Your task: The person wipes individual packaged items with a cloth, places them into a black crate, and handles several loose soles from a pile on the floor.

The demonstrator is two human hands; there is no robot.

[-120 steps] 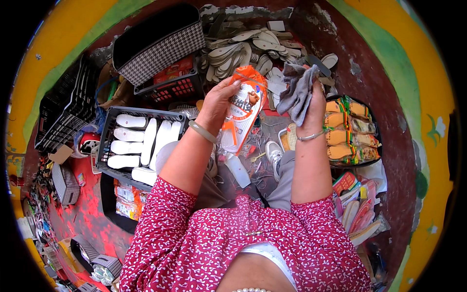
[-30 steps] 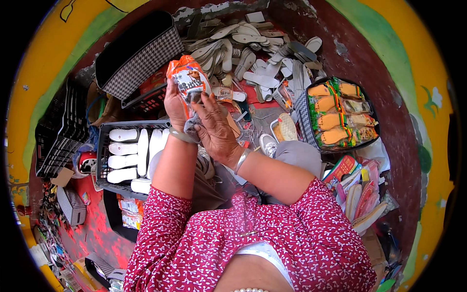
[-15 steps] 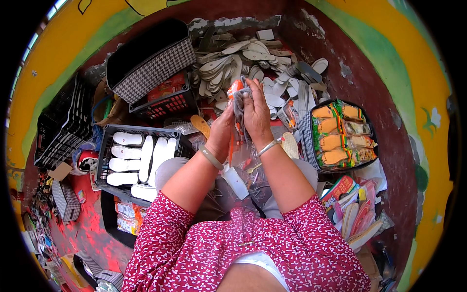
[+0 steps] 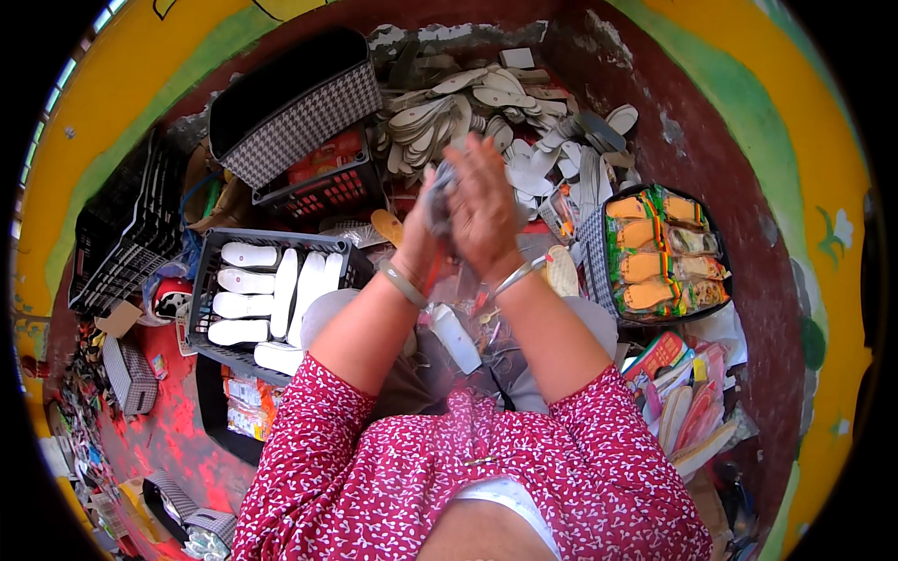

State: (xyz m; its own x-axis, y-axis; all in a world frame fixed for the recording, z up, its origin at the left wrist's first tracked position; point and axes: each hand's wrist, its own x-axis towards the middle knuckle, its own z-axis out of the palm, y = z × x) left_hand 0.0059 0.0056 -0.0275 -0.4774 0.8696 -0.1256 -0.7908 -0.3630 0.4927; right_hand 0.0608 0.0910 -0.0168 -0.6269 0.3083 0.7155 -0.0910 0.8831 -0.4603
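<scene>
In front of me my left hand [image 4: 415, 229] is curled around a soft grey bundle [image 4: 437, 198], upright between my palms. My right hand [image 4: 484, 206] lies flat against the bundle's other side, its fingers stretched out and blurred by motion. Most of the bundle is hidden by my hands, so its exact kind cannot be made out. A bit of red-orange shows below my palms. On my lap beneath rests a white flat piece [image 4: 455, 338] amid clear plastic.
White insoles fill a dark basket [image 4: 195, 318] at left. A houndstooth bin [image 4: 299, 122] stands on a crate behind it. Loose insoles [image 4: 435, 122] are heaped at the back. At right is a box of packed orange insoles [image 4: 642, 266], with more packets [image 4: 687, 402] nearer.
My hands have shifted slightly left and down, and the right hand has flattened over the bundle. The orange part seen at its top is now hidden. The whole view has moved a little.
</scene>
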